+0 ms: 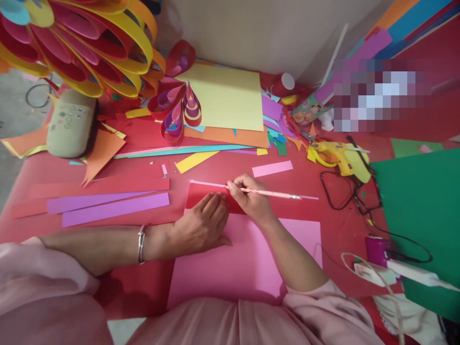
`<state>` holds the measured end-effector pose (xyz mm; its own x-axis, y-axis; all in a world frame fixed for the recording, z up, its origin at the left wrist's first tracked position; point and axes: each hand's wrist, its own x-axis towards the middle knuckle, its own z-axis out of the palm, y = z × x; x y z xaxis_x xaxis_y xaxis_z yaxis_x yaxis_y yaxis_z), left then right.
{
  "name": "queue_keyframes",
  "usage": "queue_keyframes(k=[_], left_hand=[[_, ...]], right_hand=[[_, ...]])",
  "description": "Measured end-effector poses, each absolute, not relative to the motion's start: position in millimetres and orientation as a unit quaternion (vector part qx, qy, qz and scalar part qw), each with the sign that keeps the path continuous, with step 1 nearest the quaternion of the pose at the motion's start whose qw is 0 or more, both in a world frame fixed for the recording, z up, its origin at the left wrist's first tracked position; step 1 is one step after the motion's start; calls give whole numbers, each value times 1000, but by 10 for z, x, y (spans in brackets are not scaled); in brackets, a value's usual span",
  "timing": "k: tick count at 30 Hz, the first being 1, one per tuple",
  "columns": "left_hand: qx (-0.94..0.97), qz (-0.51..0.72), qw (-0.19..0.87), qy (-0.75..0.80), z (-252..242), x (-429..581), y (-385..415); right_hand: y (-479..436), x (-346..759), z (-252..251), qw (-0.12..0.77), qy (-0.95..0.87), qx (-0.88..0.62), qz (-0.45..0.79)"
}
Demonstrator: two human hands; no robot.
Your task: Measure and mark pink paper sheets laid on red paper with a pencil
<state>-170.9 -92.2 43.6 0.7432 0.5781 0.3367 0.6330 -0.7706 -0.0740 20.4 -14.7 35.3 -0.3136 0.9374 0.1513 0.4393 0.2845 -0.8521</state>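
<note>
Table: a smooth red surface [305,179] with a faint sheen, scattered with paper offcuts.
Green sheet: a flat, matte expanse [427,211] along the right side, dark cords crossing its near-left part.
Paper flower: curved bands of yellow, orange, red and pink [86,52] bent into nested teardrop loops, at the upper left.
Pink sheet: a large, flat rectangle [244,268] directly before the person, running under the red strip so that a thin pink margin shows along the far edge.
Pale yellow sheet: a plain rectangle [230,96] lying at the back, beyond the hands.
Red strip: a long, straight-edged band [204,191] laid across the far part of the pink sheet.
Left hand: palm down [204,220], fingers together and pressing on the red strip, gripping nothing.
Right hand: fingers pinched [253,201] around the pencil.
Glue gun: moulded yellow body [339,155] near the green sheet.
Pencil: a slim, pink patterned shaft [273,193], slanted low, its point end at the strip's far edge, eraser end rightward.
</note>
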Motion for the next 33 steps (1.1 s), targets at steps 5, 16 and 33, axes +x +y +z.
queue_keyframes(k=[5,16,33], left_hand=[[-927,-166,88,-326,419,-1707,-916],[-928,-159,97,-324,422,-1707,-920],[-923,-170,84,-334,401,-1707,-937]], right_hand=[[-151,208,352,344,-731,-470,355],[-151,203,346,339,-724,-484,357],[-145,197,362,343,-726,-476,359]])
